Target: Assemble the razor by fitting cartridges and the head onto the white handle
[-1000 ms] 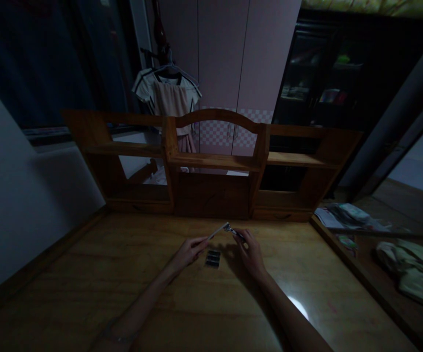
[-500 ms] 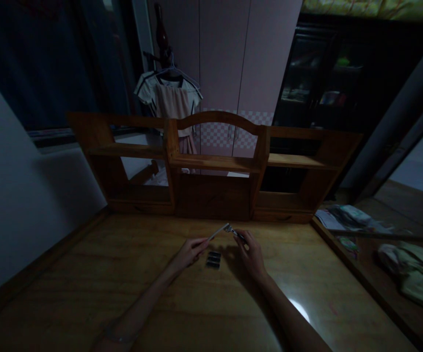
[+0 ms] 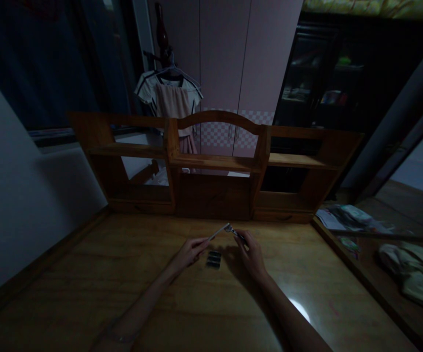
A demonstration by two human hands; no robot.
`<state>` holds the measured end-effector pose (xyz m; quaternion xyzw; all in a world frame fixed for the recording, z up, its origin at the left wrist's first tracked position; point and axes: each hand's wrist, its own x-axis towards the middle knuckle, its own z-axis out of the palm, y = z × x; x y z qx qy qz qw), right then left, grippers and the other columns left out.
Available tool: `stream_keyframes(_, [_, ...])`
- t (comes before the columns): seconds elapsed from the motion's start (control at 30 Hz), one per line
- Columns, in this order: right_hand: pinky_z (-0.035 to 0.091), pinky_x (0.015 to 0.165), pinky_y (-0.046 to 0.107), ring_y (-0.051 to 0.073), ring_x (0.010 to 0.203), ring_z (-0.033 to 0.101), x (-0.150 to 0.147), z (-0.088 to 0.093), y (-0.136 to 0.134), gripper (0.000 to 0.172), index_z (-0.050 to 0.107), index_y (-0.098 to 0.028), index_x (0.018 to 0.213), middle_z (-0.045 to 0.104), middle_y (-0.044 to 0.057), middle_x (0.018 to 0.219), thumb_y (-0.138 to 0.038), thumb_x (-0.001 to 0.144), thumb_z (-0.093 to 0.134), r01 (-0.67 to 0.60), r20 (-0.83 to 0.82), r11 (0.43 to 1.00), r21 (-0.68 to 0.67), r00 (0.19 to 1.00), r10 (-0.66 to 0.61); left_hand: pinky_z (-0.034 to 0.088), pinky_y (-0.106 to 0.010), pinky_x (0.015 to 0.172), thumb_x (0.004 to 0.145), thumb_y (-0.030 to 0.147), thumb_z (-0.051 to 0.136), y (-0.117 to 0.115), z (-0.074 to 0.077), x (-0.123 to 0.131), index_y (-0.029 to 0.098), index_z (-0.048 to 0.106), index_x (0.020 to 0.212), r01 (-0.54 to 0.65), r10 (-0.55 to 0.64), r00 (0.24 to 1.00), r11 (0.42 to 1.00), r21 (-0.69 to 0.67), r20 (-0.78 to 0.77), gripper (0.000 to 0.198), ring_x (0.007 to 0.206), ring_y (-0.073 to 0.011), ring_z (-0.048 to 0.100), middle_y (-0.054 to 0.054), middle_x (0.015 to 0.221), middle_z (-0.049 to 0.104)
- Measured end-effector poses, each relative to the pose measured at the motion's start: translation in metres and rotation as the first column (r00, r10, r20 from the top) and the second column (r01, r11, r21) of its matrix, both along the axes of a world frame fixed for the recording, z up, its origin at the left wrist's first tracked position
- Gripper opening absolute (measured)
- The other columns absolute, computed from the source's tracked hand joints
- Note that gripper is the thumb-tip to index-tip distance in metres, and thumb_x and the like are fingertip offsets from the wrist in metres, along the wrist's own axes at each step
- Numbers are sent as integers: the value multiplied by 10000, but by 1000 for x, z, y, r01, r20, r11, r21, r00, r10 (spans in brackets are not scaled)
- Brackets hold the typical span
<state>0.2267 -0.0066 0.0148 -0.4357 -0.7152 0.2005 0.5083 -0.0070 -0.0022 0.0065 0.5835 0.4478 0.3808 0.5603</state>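
Observation:
A thin, light-coloured strip is pinched in my left hand and slants up to the right. My right hand grips the dark handle of a small tool with a shiny metal head, which meets or nearly meets the strip's far end. What kind of tool it is cannot be made out for sure. Below and between the hands, a small dark object with several bars lies on the wooden tabletop.
A wooden shelf unit stands along the table's back edge. Papers and a pale cloth lie off to the right, beyond the raised table edge. A wall borders the left. Clothes hang behind the shelf.

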Motion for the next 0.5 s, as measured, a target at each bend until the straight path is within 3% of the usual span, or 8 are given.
stream_keyframes(0.5, [446,834,319,202,950,572,2,-4,2,237,585,-222,1077,627,53,1031,-326,928,433,2,-9,1000,10,1000,-1,125,-184,399,769,567,554,1,-2,1,118,566,1220,21,-22,999,1000,5,32,636,398,-41,224,87,511,304])
